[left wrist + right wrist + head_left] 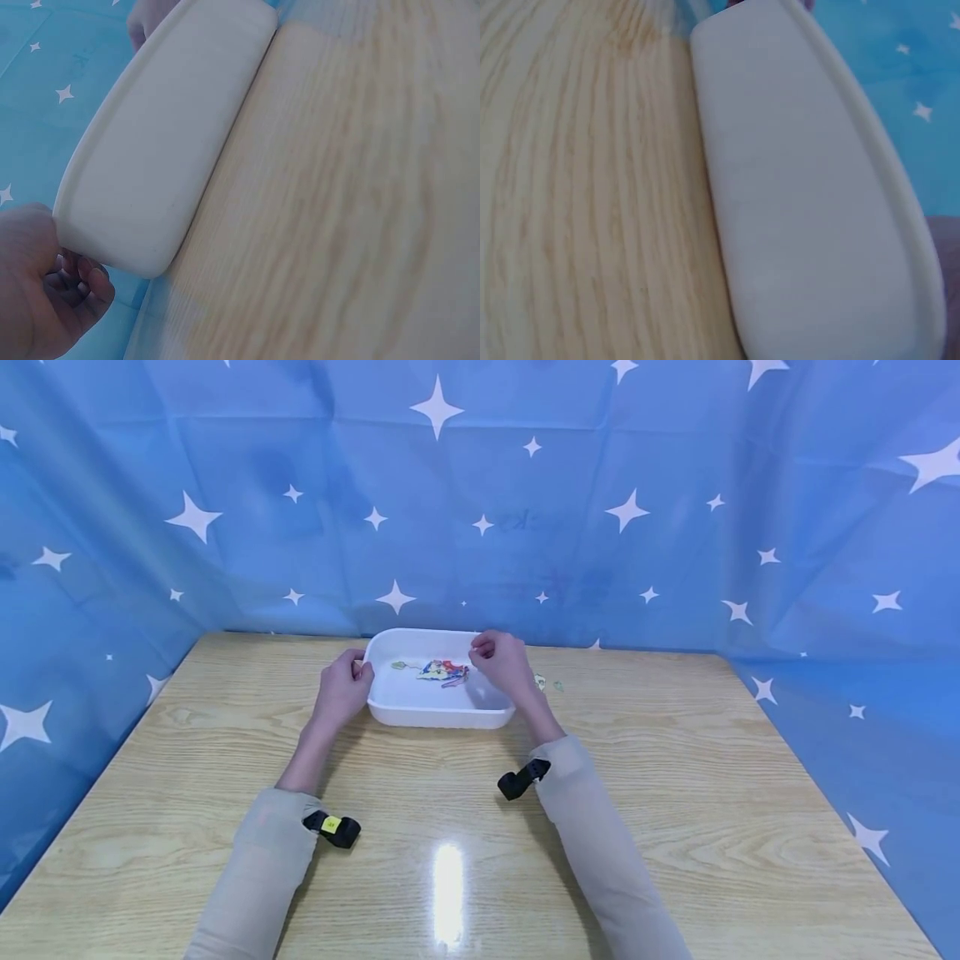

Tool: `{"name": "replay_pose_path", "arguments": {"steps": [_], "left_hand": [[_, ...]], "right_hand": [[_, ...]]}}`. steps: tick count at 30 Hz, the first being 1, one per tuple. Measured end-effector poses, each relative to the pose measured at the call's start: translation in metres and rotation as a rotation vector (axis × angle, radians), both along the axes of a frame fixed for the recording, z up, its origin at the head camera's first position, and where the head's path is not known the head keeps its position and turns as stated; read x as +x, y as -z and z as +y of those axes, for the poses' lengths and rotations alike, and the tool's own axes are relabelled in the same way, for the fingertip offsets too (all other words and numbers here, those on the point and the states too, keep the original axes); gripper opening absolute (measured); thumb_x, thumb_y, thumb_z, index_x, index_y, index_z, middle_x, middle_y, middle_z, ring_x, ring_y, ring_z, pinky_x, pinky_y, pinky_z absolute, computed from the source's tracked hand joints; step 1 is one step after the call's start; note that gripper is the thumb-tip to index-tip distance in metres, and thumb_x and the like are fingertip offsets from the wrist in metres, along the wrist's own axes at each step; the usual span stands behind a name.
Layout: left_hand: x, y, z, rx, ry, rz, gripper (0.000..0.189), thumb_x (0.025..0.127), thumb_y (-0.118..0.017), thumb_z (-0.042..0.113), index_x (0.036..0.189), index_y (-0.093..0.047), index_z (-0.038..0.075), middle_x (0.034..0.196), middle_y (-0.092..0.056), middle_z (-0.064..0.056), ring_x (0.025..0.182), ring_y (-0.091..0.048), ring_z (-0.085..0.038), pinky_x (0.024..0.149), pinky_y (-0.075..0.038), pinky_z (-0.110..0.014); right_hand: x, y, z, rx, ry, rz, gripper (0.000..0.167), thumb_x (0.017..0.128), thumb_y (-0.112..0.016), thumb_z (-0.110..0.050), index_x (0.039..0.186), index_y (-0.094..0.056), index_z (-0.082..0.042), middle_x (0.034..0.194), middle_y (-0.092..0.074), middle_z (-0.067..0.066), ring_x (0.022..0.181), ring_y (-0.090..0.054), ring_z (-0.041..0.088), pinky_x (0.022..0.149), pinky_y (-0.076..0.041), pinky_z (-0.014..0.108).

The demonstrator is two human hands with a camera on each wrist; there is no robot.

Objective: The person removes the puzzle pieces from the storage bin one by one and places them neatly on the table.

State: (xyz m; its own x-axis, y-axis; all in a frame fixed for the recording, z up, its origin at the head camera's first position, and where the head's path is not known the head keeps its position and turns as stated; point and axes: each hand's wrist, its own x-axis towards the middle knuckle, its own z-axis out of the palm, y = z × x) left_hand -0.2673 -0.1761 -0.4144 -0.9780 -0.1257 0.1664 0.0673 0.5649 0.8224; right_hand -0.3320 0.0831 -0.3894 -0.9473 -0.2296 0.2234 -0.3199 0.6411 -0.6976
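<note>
A white plastic tray (pixel 442 718) with rounded corners stands near the far edge of the table. Inside it lies a small pile of thin, colourful pieces (pixel 444 672) in red, blue, yellow and green, their kind too small to make out. My left hand (pixel 345 685) grips the tray's left rim, with curled fingers (pixel 94 289) visible under the rim in the left wrist view. Over the tray's right part is my right hand (pixel 502 664), its fingers bent together; whether anything is between them cannot be seen. The right wrist view shows mostly the tray's outer wall (pixel 802 180).
Right of the tray, a few small pale green and yellow pieces (pixel 558 686) lie on the wooden table (pixel 712 793). A blue curtain with white stars (pixel 525 510) hangs behind the table and at its sides.
</note>
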Motion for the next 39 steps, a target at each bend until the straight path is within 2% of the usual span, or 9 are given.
{"name": "replay_pose_path", "arguments": {"steps": [6,11,18,22,32,39], "left_hand": [[-0.001,0.001,-0.001,-0.002,-0.002,0.005,0.040,0.103,-0.047,0.012,0.135,-0.054,-0.010,0.082,-0.050,-0.010,0.070,-0.047,-0.022,0.060,-0.039,-0.031],[-0.002,0.001,-0.003,-0.003,0.004,0.008,0.040,0.103,-0.047,0.012,0.135,-0.053,-0.010,0.081,-0.050,-0.009,0.068,-0.046,-0.020,0.060,-0.039,-0.030],[-0.002,0.000,-0.004,-0.004,0.015,0.012,0.040,0.103,-0.047,0.012,0.135,-0.053,-0.011,0.082,-0.050,-0.010,0.069,-0.046,-0.021,0.061,-0.040,-0.031],[-0.001,0.000,-0.003,-0.001,0.014,0.007,0.040,0.103,-0.047,0.012,0.136,-0.053,-0.011,0.082,-0.050,-0.010,0.069,-0.047,-0.021,0.062,-0.040,-0.032],[0.000,0.001,0.000,0.001,0.018,-0.006,0.041,0.103,-0.046,0.013,0.137,-0.052,-0.010,0.082,-0.049,-0.010,0.069,-0.047,-0.021,0.061,-0.040,-0.032],[-0.001,0.001,-0.002,-0.001,0.019,-0.006,0.041,0.104,-0.046,0.014,0.137,-0.052,-0.009,0.082,-0.049,-0.010,0.068,-0.046,-0.021,0.060,-0.039,-0.031]], "right_hand": [[0.008,-0.011,0.017,-0.052,-0.006,0.048,0.016,0.096,-0.067,-0.008,0.106,-0.072,0.003,0.096,-0.072,0.016,0.088,-0.070,0.027,0.081,-0.056,0.035],[0.017,-0.020,0.036,-0.077,0.004,0.054,0.017,0.095,-0.066,-0.007,0.107,-0.071,0.004,0.095,-0.071,0.017,0.087,-0.069,0.028,0.080,-0.056,0.038],[0.019,-0.020,0.067,-0.060,0.020,0.076,0.017,0.095,-0.066,-0.007,0.106,-0.071,0.005,0.093,-0.071,0.018,0.085,-0.069,0.029,0.078,-0.056,0.039],[0.017,-0.017,0.087,-0.042,0.025,0.049,0.017,0.094,-0.067,-0.005,0.106,-0.070,0.007,0.096,-0.071,0.021,0.087,-0.068,0.031,0.079,-0.055,0.039],[0.011,-0.003,0.132,0.157,0.015,-0.078,0.022,0.095,-0.064,-0.005,0.111,-0.068,0.010,0.101,-0.069,0.023,0.090,-0.066,0.032,0.078,-0.054,0.037],[0.004,0.012,0.156,0.205,0.029,-0.157,0.021,0.096,-0.066,-0.008,0.110,-0.069,0.007,0.096,-0.069,0.019,0.081,-0.063,0.025,0.069,-0.049,0.030]]}}
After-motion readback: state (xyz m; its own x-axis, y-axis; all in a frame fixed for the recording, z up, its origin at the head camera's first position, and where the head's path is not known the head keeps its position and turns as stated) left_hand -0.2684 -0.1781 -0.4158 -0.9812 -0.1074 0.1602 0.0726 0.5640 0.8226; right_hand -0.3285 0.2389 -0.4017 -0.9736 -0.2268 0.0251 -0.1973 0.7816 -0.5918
